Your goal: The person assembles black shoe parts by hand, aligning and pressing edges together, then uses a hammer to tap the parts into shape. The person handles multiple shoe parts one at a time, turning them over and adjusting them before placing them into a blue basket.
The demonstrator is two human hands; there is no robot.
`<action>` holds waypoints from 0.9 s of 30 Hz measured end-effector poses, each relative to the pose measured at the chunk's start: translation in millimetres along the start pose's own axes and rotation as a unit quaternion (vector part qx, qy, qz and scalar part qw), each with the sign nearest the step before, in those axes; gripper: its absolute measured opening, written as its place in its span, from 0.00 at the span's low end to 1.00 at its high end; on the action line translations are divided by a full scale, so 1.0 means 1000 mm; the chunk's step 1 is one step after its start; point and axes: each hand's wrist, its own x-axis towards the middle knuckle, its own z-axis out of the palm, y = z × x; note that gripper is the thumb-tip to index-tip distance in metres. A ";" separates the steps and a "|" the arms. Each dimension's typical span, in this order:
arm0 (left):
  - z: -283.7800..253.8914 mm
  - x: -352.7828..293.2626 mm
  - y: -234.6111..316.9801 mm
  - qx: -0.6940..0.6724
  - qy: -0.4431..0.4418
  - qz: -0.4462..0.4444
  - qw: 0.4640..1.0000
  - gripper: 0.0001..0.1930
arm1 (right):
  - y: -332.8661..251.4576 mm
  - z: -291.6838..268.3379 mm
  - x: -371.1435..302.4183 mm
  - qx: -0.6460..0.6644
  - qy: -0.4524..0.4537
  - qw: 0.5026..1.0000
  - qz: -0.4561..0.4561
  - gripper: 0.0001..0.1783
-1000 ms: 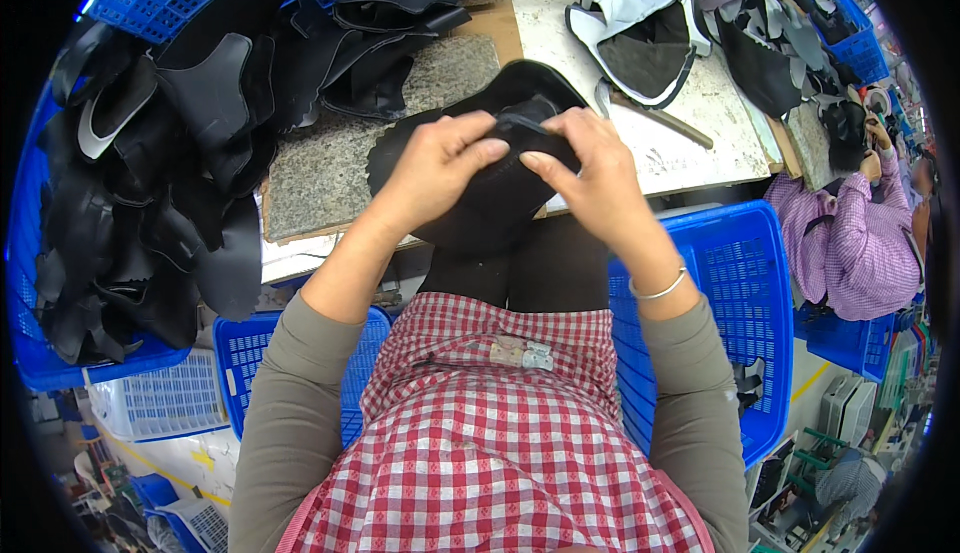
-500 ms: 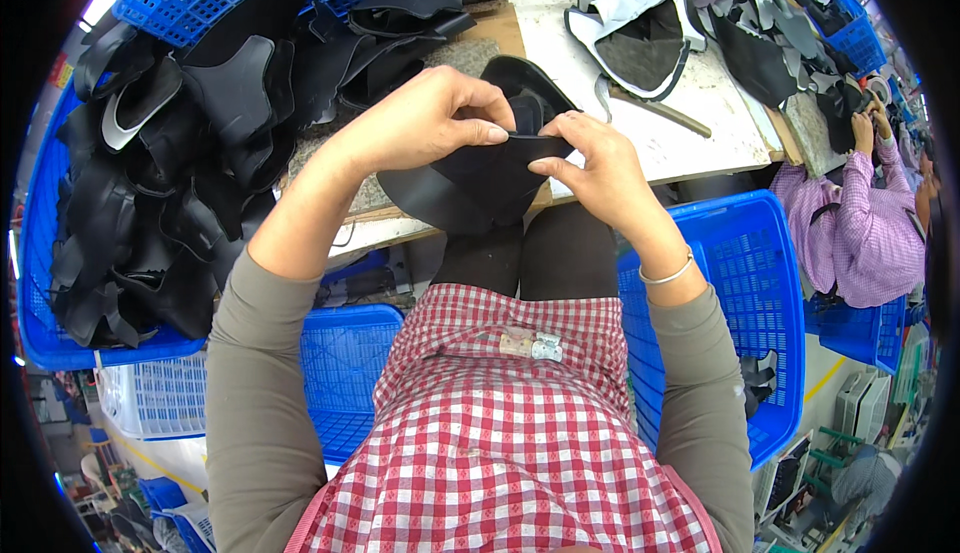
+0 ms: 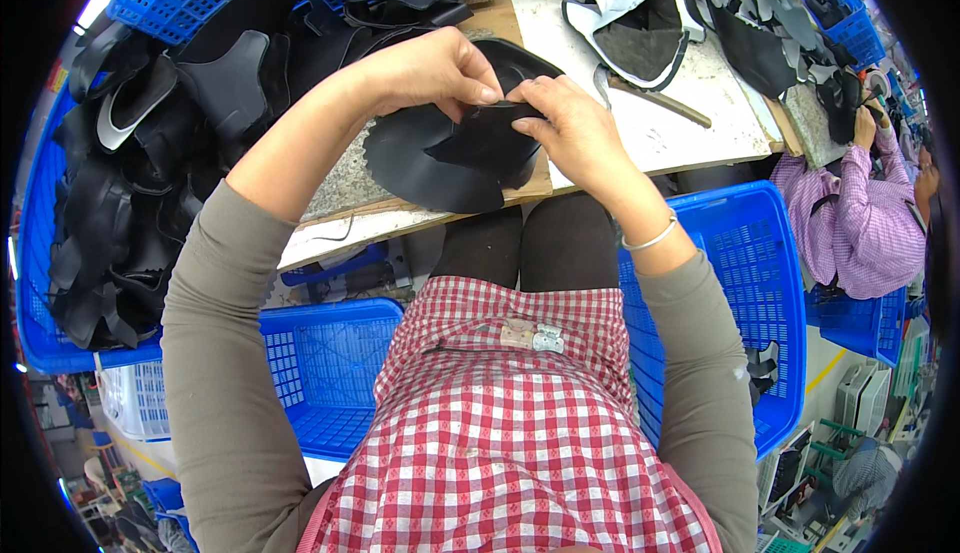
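One black piece (image 3: 480, 148) is at the table's (image 3: 725, 143) near edge, L hand (image 3: 435, 73) & R hand (image 3: 570, 123) both w/ fingers nearly closed, pinching its upper rim; prob. gripped close together so the rim is raised & taut b/w them, lower part seemingly resting on the table, likely easing the weight. Blue bin (image 3: 100, 358) of black parts (image 3: 235, 68) is L of the table, prob. for reach; white-edged piece (image 3: 590, 28) & stick (image 3: 665, 105) lie on the table's R half, likely out of the way.

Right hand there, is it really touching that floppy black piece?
Touching: the head view shows the right hand pinching the edge of the floppy black piece between thumb and fingers.
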 end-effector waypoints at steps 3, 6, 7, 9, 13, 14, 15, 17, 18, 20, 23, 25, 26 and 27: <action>0.003 0.001 0.001 0.124 0.008 0.032 0.992 0.10 | 0.003 0.015 0.001 0.004 0.020 1.000 0.010 0.15; 0.004 -0.001 0.003 0.184 -0.014 0.032 0.982 0.10 | 0.005 0.024 0.002 -0.007 0.044 0.999 0.001 0.17; 0.004 -0.001 0.003 0.196 -0.007 0.031 0.980 0.10 | 0.006 0.026 0.002 -0.007 0.043 0.999 0.008 0.17; 0.006 -0.001 0.001 0.206 0.015 0.013 0.978 0.10 | 0.005 0.031 0.001 0.002 0.056 0.998 0.006 0.17; 0.014 0.002 -0.013 0.160 0.070 -0.020 0.985 0.10 | 0.003 0.039 -0.002 -0.018 0.108 0.994 -0.019 0.14; 0.015 0.002 -0.017 0.131 0.072 -0.033 0.988 0.11 | 0.003 0.040 -0.002 -0.016 0.111 0.994 -0.021 0.14; 0.015 0.002 -0.020 0.105 0.087 -0.047 0.990 0.11 | 0.002 0.041 -0.002 -0.015 0.113 0.993 -0.022 0.14; 0.016 0.001 -0.026 0.091 0.094 -0.041 0.991 0.11 | 0.002 0.041 -0.002 -0.017 0.111 0.994 -0.016 0.14; 0.016 0.000 -0.027 0.087 0.100 -0.030 0.991 0.11 | 0.002 0.040 -0.001 -0.020 0.107 0.994 -0.010 0.13; 0.014 -0.004 -0.027 0.095 0.076 0.026 0.992 0.11 | 0.001 0.038 0.000 -0.017 0.103 0.995 -0.002 0.13; 0.011 -0.008 -0.024 0.133 0.056 0.069 0.987 0.11 | 0.000 0.036 0.000 -0.004 0.097 0.995 0.007 0.13; 0.011 -0.009 -0.022 0.148 0.056 0.085 0.984 0.10 | -0.001 0.036 -0.001 0.002 0.099 0.995 0.007 0.13; 0.012 -0.010 -0.022 0.155 0.056 0.080 0.983 0.10 | -0.001 0.037 -0.001 -0.003 0.092 0.996 0.018 0.13; 0.013 -0.009 -0.022 0.162 0.060 0.074 0.982 0.10 | -0.002 0.037 -0.001 -0.005 0.091 0.996 0.022 0.13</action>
